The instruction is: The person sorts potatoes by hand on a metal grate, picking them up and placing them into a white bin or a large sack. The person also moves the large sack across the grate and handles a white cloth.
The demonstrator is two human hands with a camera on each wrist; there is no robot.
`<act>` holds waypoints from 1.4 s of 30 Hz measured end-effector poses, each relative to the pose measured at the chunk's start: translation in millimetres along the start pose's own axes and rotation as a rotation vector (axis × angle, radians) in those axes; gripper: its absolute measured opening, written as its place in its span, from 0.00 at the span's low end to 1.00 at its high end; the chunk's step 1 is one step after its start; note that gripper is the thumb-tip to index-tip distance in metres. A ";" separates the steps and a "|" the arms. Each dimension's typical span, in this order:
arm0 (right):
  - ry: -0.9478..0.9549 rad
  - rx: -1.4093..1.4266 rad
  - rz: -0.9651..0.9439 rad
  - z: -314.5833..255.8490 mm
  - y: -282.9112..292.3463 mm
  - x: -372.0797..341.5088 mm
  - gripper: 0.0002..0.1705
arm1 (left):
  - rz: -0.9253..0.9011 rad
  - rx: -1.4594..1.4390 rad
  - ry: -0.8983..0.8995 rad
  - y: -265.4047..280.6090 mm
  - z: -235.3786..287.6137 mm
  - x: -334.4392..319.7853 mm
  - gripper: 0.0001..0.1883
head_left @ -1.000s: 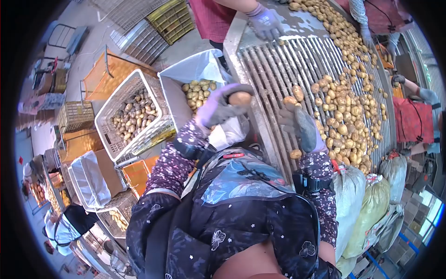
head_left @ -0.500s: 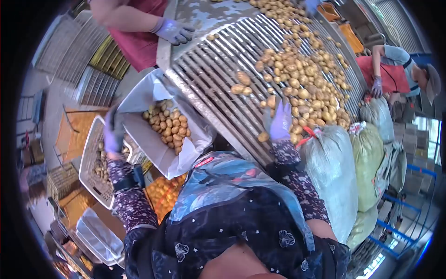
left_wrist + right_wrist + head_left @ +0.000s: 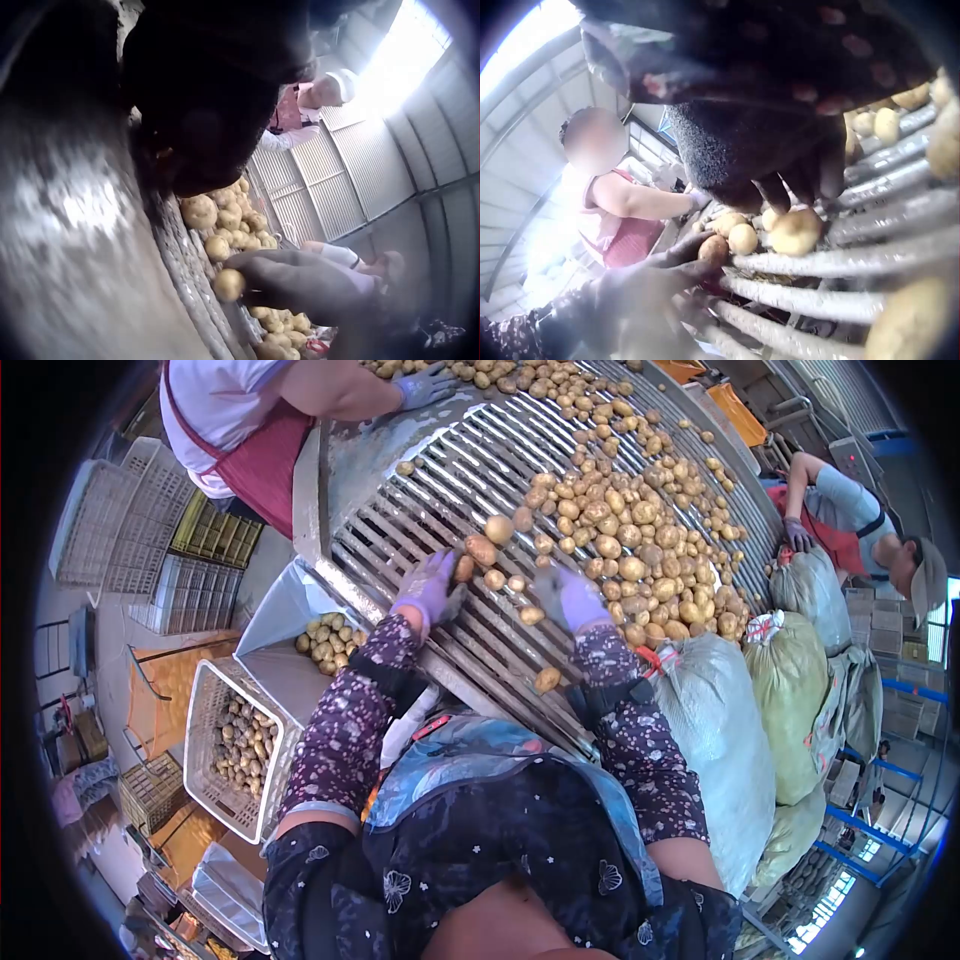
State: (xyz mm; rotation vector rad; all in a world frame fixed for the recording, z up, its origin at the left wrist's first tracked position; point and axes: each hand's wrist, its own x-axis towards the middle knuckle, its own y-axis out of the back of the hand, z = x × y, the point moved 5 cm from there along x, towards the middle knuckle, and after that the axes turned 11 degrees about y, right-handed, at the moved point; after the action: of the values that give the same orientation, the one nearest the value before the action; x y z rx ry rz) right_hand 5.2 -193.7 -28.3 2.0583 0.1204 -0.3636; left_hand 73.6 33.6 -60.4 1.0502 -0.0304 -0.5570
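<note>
Gloved in purple and grey, my left hand [image 3: 430,592] reaches over the near-left side of the roller table [image 3: 375,545]. Its fingers touch a reddish-brown potato [image 3: 713,250], with the thumb spread away in the head view. Farther right, my right hand [image 3: 572,600] has its fingers loosely extended down at the bars. A yellow potato [image 3: 795,232] lies right under those fingertips in the right wrist view. Between and beyond the hands, several loose potatoes [image 3: 481,550] rest on the bars. A large heap of potatoes [image 3: 640,550] spreads to the right.
On the left stand a liner-covered crate [image 3: 275,610] with potatoes and a white basket [image 3: 200,760] of smaller ones. Full sacks [image 3: 715,750] line the right side. One worker [image 3: 240,440] leans over the far left end; another worker [image 3: 850,510] stands beyond the sacks.
A second ago my left hand held a potato; half a second ago it was by the white basket without one. It has since come right to the roller table. The right hand stays over the bars.
</note>
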 end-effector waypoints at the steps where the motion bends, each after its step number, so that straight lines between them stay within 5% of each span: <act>1: 0.005 -0.118 0.106 3.7 13.6 10.9 0.24 | 0.025 -0.011 -0.008 -0.8 -3.2 -2.2 0.31; 3: 0.030 -0.346 0.321 9.8 43.8 32.7 0.21 | 0.085 -0.023 -0.016 1.6 -11.2 -7.1 0.29; 8: -0.090 -0.584 0.057 37.2 37.8 76.6 0.16 | 0.141 -0.621 -0.062 34.2 16.6 -32.6 0.21; 11: -0.073 -0.478 0.025 34.8 49.2 77.1 0.16 | -0.153 -1.160 0.047 16.8 33.3 -50.6 0.20; 16: 0.079 -0.640 -0.063 29.8 31.3 66.7 0.22 | -0.555 -1.287 0.070 -2.7 52.3 -62.7 0.24; 20: -0.030 -0.328 0.046 12.5 45.7 46.5 0.22 | -0.647 -1.583 0.102 -9.7 49.4 -65.1 0.28; 22: 0.087 0.223 0.114 -6.5 18.2 36.7 0.26 | -0.634 -1.782 0.250 -2.7 44.9 -68.7 0.29; 24: 0.528 0.343 -0.234 -65.1 -6.4 14.0 0.26 | -0.700 -1.976 0.273 -6.7 42.1 -68.9 0.27; 25: 0.497 0.462 -0.323 -77.9 -22.7 3.3 0.25 | -0.533 -1.786 0.115 -4.7 33.2 -69.2 0.25; 26: 0.497 0.494 -0.307 -79.4 -27.7 0.4 0.24 | -0.370 -1.585 -0.034 0.4 21.5 -72.3 0.24; 28: 0.522 0.471 -0.172 -75.5 -29.8 -2.2 0.22 | -0.326 -1.530 0.001 14.2 -9.4 -84.7 0.21; 29: 0.541 0.416 -0.052 -68.5 -27.2 -3.4 0.20 | -0.446 -1.670 0.195 24.1 -30.4 -99.0 0.19; 34: 0.375 0.067 -0.016 -32.9 -43.5 -21.2 0.22 | 0.077 -1.209 0.582 109.1 -167.6 -177.8 0.26; 37: 0.475 -0.211 0.055 -61.9 -42.3 -55.9 0.24 | 0.397 -1.124 0.698 121.2 -299.8 -224.4 0.20; 39: 0.465 -0.207 -0.044 -68.5 -54.9 -65.9 0.29 | 0.592 -0.969 0.837 96.4 -476.1 -261.1 0.30; 41: 0.457 -0.066 -0.086 -64.0 -66.0 -65.5 0.31 | 0.593 -0.824 0.833 107.2 -490.8 -260.6 0.34; 42: 0.373 -0.018 -0.119 -78.8 -47.0 -75.2 0.29 | 0.518 -0.882 0.801 109.5 -458.2 -249.0 0.33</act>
State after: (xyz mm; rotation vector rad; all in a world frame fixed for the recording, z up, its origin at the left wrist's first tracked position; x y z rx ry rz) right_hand -61.1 -97.3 -8.9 2.0867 0.4713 -0.0467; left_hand 34.8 558.3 -144.8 0.3037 0.5849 0.3468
